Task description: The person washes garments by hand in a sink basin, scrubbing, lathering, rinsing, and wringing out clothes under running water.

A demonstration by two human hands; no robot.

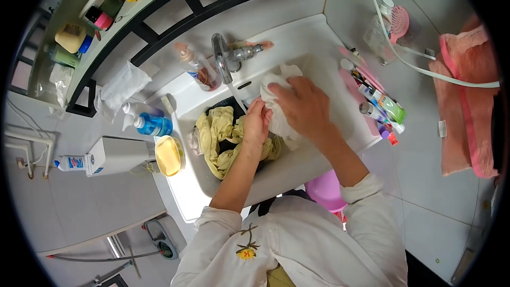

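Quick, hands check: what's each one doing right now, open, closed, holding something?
Left hand: fingers bent at the edge of the white cloth; whether it grips cannot be told.
Right hand: closed on the white cloth.

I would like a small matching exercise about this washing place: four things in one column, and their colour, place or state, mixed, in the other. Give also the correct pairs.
Things:
1. hairbrush
2. white cloth
3. yellow cloth
4. pump bottle

Descriptions:
A. lying in the sink
B. standing beside the faucet
C. pink
D. held in the right hand

Right pairs: 1-C, 2-D, 3-A, 4-B
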